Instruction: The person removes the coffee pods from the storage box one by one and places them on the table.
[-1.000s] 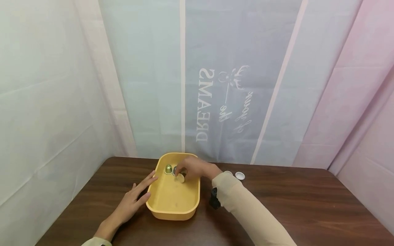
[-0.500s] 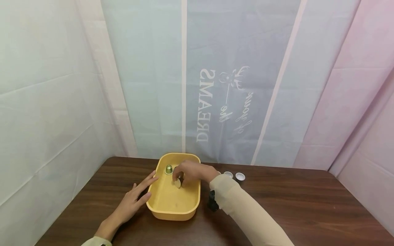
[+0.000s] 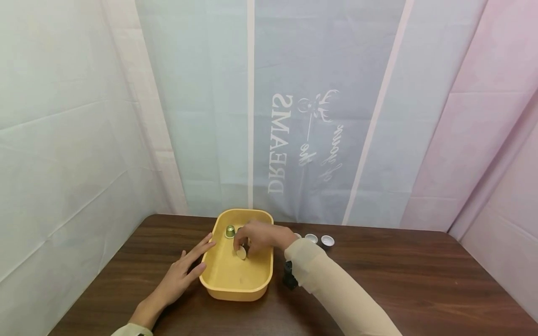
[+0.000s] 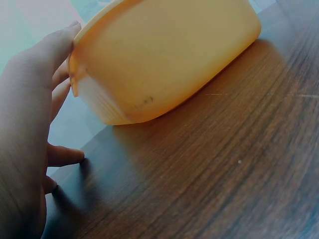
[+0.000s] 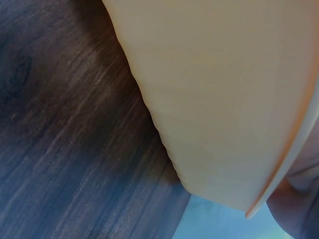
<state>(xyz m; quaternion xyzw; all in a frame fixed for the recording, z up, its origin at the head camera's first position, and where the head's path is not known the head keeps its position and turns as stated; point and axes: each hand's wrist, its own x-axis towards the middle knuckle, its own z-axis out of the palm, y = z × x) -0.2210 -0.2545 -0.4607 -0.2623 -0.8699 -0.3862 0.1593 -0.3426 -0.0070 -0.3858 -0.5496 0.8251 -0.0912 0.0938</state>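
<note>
My right hand (image 3: 260, 234) reaches over the right side of the yellow plastic tub (image 3: 236, 295). Its fingers pinch a coffee capsule (image 3: 241, 252), whose pale round lid faces me, low inside the tub. Behind those fingers a second, dark capsule (image 3: 240, 229) is mostly hidden. A green capsule (image 3: 230, 231) stands lid down near the tub's far left. My left hand (image 3: 180, 276) touches the tub's left rim with outstretched fingers; in the left wrist view, other fingertips of the left hand (image 4: 30, 109) rest on the table. The right wrist view shows mainly the tub's outer wall (image 5: 214, 99).
Right of the tub, several white-topped capsules (image 3: 327, 241) stand in a row on the dark wooden table (image 3: 399, 275), one partly behind the right wrist. A printed cloth (image 3: 201, 116) hangs along the table's far edge. Pale cloths hang at both sides.
My right hand has brought the pinched capsule slightly nearer to me and left within the tub, its lid turning more edge-on. The left hand has not moved.
</note>
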